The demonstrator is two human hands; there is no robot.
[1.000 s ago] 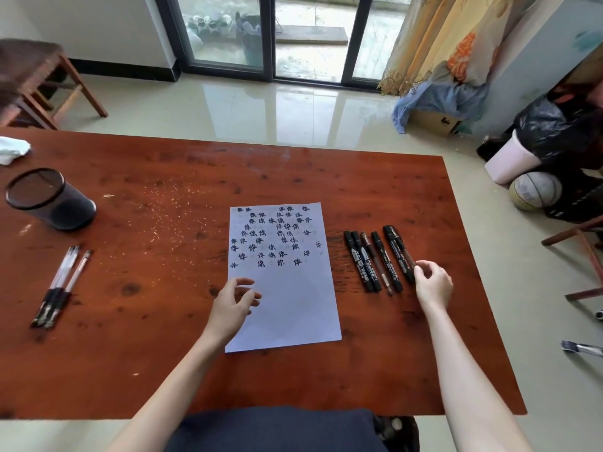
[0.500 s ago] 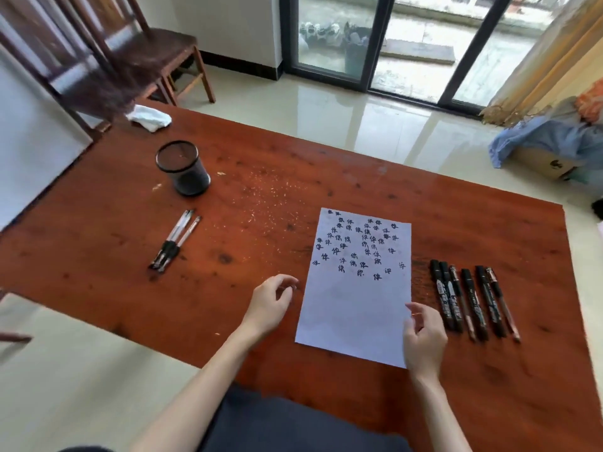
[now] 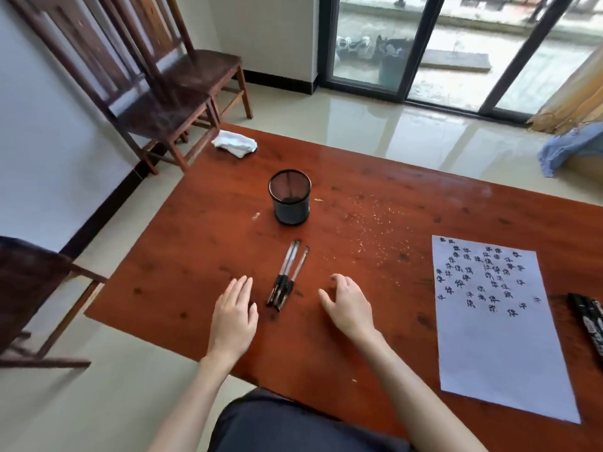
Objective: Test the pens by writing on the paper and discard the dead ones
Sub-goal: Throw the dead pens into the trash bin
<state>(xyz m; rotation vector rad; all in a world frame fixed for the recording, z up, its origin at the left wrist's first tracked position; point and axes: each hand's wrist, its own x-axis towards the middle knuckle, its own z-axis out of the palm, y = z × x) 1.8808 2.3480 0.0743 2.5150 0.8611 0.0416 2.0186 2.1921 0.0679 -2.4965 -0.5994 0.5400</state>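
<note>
Three clear-barrelled pens with black caps (image 3: 287, 275) lie in a small bundle on the red-brown table (image 3: 202, 243). My left hand (image 3: 233, 314) rests flat just left of them, fingers apart, holding nothing. My right hand (image 3: 347, 303) hovers just right of them, fingers spread and curled, empty. A white sheet of paper (image 3: 496, 327) covered in dark handwritten marks on its upper half lies at the right. Black markers (image 3: 587, 316) lie at the right edge of the view, partly cut off.
A black mesh pen cup (image 3: 289, 197) stands behind the pens. A crumpled white cloth (image 3: 235, 143) lies at the table's far corner. Wooden chairs (image 3: 156, 93) stand at the left by the wall. Small light specks are scattered on the table's middle.
My view has swung left from the paper and markers to the clear pens. Both hands moved left across the table and now flank the pen bundle.
</note>
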